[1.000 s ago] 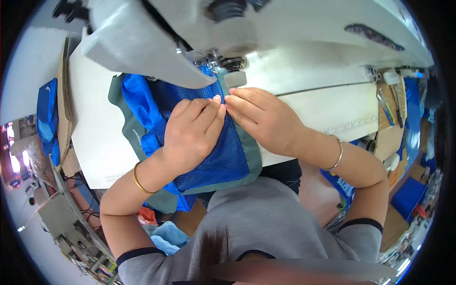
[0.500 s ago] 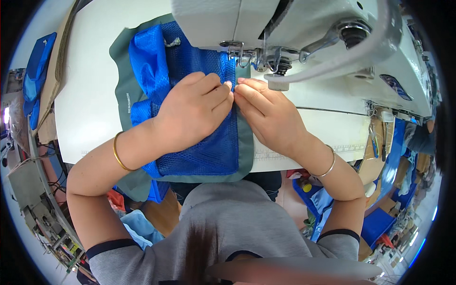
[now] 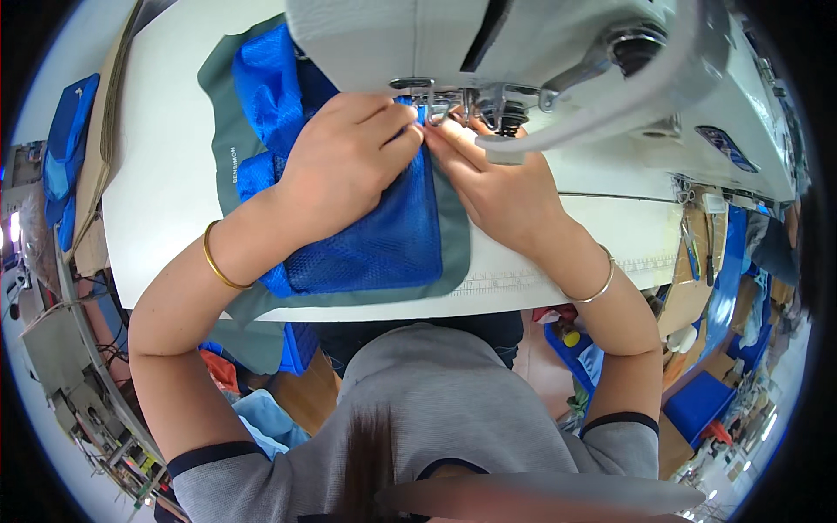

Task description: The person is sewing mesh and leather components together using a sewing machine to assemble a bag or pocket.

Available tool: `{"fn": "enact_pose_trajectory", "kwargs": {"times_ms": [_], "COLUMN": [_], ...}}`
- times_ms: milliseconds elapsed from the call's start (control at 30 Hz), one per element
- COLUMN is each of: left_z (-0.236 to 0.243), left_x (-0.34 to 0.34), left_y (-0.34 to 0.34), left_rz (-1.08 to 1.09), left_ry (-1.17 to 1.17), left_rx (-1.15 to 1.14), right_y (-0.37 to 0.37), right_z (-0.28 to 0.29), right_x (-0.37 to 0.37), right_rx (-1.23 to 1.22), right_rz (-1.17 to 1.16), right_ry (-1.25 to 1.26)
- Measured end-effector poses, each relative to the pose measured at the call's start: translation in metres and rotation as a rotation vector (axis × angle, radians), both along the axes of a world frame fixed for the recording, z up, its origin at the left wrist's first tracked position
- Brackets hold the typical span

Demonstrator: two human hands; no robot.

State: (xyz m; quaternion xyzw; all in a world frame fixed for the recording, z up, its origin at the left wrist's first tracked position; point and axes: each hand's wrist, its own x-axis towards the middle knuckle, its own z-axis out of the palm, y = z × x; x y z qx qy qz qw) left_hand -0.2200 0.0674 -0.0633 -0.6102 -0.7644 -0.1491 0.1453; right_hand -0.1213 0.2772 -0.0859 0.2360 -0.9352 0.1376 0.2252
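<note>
Ahead: sewing machine [image 3: 375,44] blocks me above the left hand [image 3: 344,166] and right hand [image 3: 506,196].
Left lane: I can pass over bare table [image 3: 161,174] outside the green cloth [image 3: 218,96].
Right lane: I've room beyond the wrist, up to the tools [image 3: 690,248].

Brightly lit white tabletop [image 3: 166,192], fisheye-bent edges, black corners

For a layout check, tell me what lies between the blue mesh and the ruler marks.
The head view shows a grey-green fabric edge between the blue mesh and the ruler marks.
</note>
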Motion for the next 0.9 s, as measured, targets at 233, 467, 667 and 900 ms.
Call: {"fn": "enact_pose_trajectory", "kwargs": {"times_ms": [233,467,667,900], "left_z": [-0.007,-0.015,-0.012,-0.013], "left_x": [-0.003,-0.004,-0.003,-0.003], "left_y": [0.003,0.002,0.005,0.006], "left_rz": [0.07,0.052,0.03,0.074], "left_ry": [0.015,-0.07,-0.056,-0.047], "left_rx": [0.018,0.116,0.145,0.101], "right_y": [0.004,0.005,0.0,0.002], "right_z": [-0.01,-0.007,-0.007,-0.003], "right_x": [0.0,0.002,0.002,-0.003], "right_rx": [-0.004,0.075,0.018,-0.047], "right_rz": [-0.014,-0.047,-0.059,-0.025], "right_ry": [0.022,-0.091,-0.052,-0.007]}}
